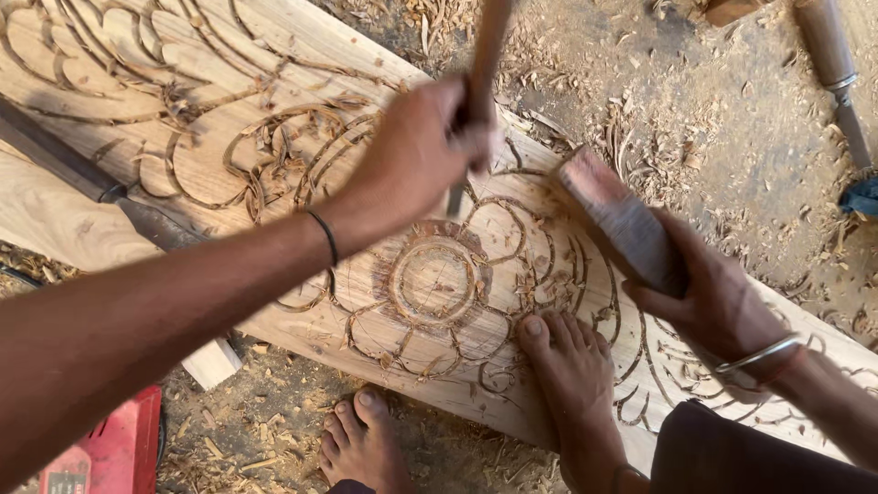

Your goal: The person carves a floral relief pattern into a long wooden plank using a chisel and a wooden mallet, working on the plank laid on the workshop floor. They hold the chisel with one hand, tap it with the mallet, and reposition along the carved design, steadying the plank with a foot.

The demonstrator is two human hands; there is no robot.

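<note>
- Left hand (416, 151) reaching across from the lower left, fingers closed tight round the wooden handle of a chisel (480, 69), blade end hidden behind the hand and pointing down at the plank.
- Thin dark band (325, 236) round the left wrist.
- Right hand (709, 297) coming in from the lower right, fingers wrapped round the handle of a blocky wooden mallet (617, 220), head raised and tilted toward the chisel, blurred, apart from it.
- Metal bangle (759, 355) on the right wrist.
- Long pale carved plank (274, 55) lying slantwise from upper left to lower right on the chip-strewn floor, cut with curling scrolls and a round flower medallion (430, 284) just below the left hand.
- Chisel held over the plank just above and right of the medallion, among the petal curls.
- Right bare foot (567, 370) planted on the plank's near edge, toes touching the carved lines beside the medallion.
- Left bare foot (361, 439) on the floor among shavings, just off the plank.
- Second, dark-handled chisel (91, 178) lying flat on the plank at the left, well apart from both hands.
- Another tool with a wooden handle and metal ferrule (837, 73) lying on the floor at the upper right.
- Red object (114, 453) at the lower left corner, partly under the left forearm.
</note>
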